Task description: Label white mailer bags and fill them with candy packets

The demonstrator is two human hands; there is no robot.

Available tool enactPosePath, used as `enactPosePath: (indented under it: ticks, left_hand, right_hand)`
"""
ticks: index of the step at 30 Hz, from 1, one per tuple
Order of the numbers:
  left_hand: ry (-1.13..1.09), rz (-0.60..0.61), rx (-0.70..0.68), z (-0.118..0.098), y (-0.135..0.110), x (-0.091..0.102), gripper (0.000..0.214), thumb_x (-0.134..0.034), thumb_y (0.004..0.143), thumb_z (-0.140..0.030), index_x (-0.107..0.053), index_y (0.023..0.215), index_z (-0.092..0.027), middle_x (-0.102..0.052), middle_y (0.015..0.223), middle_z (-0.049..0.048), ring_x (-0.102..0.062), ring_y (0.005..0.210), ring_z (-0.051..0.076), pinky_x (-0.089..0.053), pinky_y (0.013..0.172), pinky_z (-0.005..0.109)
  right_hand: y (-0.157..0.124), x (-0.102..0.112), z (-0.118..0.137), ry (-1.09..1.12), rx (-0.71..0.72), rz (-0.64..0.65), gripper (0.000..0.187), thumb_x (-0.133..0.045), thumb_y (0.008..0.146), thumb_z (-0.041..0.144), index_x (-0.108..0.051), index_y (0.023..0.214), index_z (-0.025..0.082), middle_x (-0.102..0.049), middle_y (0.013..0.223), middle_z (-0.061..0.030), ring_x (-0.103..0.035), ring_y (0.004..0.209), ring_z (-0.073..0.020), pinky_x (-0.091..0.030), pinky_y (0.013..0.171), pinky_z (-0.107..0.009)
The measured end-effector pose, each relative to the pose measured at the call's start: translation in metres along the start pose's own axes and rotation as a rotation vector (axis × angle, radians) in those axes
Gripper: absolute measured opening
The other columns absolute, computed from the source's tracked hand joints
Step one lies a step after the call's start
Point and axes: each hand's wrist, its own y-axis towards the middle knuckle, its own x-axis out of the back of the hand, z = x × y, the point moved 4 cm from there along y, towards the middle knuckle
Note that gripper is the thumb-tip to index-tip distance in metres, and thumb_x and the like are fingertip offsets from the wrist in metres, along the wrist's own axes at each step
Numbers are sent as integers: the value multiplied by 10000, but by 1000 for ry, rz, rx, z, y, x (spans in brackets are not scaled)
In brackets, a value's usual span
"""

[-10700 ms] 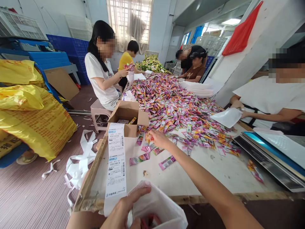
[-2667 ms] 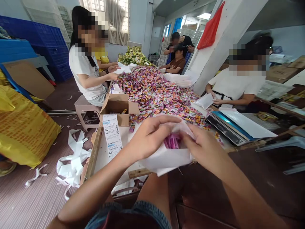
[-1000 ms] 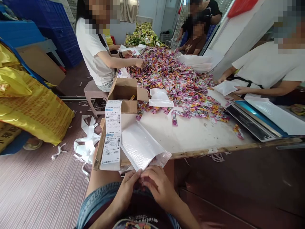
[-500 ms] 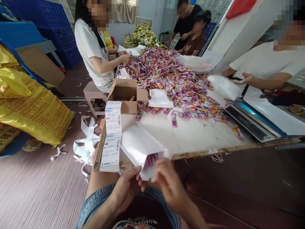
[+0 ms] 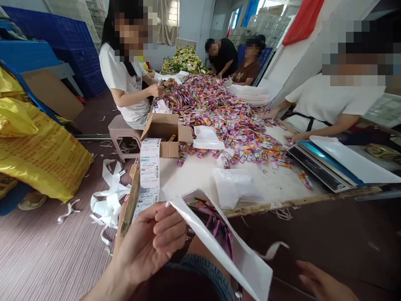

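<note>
My left hand point(image 5: 159, 234) is closed on the upper left edge of a white mailer bag point(image 5: 250, 267), which hangs tilted over my lap. Its mouth gapes, and purple snack packets point(image 5: 219, 230) show inside. At the lower right, my right hand point(image 5: 322, 280) is apart from the bag with its fingers stretched out, holding nothing that I can see. Between the bag and that hand, a thin white peel-off strip point(image 5: 275, 249) curls in the air. On the table, beyond the bag, lies another white padded mailer point(image 5: 234, 188).
A strip of printed shipping labels point(image 5: 149, 175) runs along the table's left edge beside a cardboard box point(image 5: 169, 148). Purple packets point(image 5: 216, 108) are heaped behind. Several people stand or sit around the table. Discarded strips point(image 5: 108, 205) litter the floor, left.
The packet-filled bag has come off the table towards me and turned, its mouth wider. My right hand has swung right, away from it. The tossed mailer from the person at right now lies on the table.
</note>
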Motion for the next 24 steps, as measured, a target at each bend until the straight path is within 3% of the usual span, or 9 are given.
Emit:
enactPosePath:
  ticks: [2,4,7,9,12,15,17,19,24]
  left_hand:
    - [20,-24,27,-3,-1,1,309,-480,838,-114,-451,536,-175,-427,448,-44,-493,382,72,-427,415,178]
    - [55,-41,48,-5,-3,1,323,-486,835,-128,-434,521,-180,-397,428,-56,-436,346,57,-402,389,167]
    - [114,-42,76,-11,-10,5,368,-489,829,-147,-378,481,-194,-330,395,-68,-340,306,42,-302,319,143]
    - [190,-61,113,-17,-16,12,393,-502,814,-183,-363,447,-200,-295,368,-67,-309,290,47,-260,298,148]
    - [501,-185,29,-35,-25,28,391,-537,806,-266,-450,435,-181,-344,378,-43,-377,333,72,-338,365,177]
    - [1070,-299,-425,-62,-34,28,233,-592,841,-360,-662,735,-165,-558,637,13,-531,616,126,-443,623,214]
    - [1378,-222,-641,-66,-39,14,264,-571,867,-437,-665,982,-219,-608,892,41,-542,853,182,-421,791,255]
    - [1532,-109,-641,-62,-38,-1,284,-541,882,-472,-640,1034,-254,-582,1034,51,-516,982,220,-394,855,288]
    - [1628,14,-542,-60,-23,-28,38,-645,860,-259,-626,830,-247,-616,970,21,-566,907,171,-424,771,248]
  right_hand:
    - [-9,2,65,75,268,-38,285,-631,704,491,-759,883,309,-746,935,-76,-712,816,-295,-584,690,-410]
    - [-24,13,142,156,587,-172,403,-671,751,438,-690,1135,316,-677,1176,-83,-666,1025,-282,-575,795,-391]
    - [-44,22,234,288,977,-103,204,-656,810,342,-706,1009,344,-643,1234,-53,-621,1113,-261,-555,851,-383]
    - [-49,25,263,353,1096,-44,129,-612,851,243,-694,872,340,-701,1084,-24,-659,1017,-232,-547,856,-397]
    - [-42,26,270,435,1143,-41,195,-588,847,145,-666,887,319,-727,906,-17,-692,858,-225,-546,819,-429]
    - [-30,23,264,507,1105,-67,238,-583,822,79,-639,948,273,-725,965,-50,-685,908,-242,-520,871,-457]
    - [-23,20,262,556,1056,-93,247,-568,822,44,-619,955,246,-714,1018,-67,-667,976,-245,-481,941,-479]
    - [-18,17,262,605,1023,-98,235,-559,832,35,-612,948,232,-703,1040,-76,-650,1018,-251,-479,945,-483]
    - [-7,13,263,747,929,-78,169,-543,881,89,-610,962,221,-696,1018,-79,-638,1046,-256,-532,880,-436]
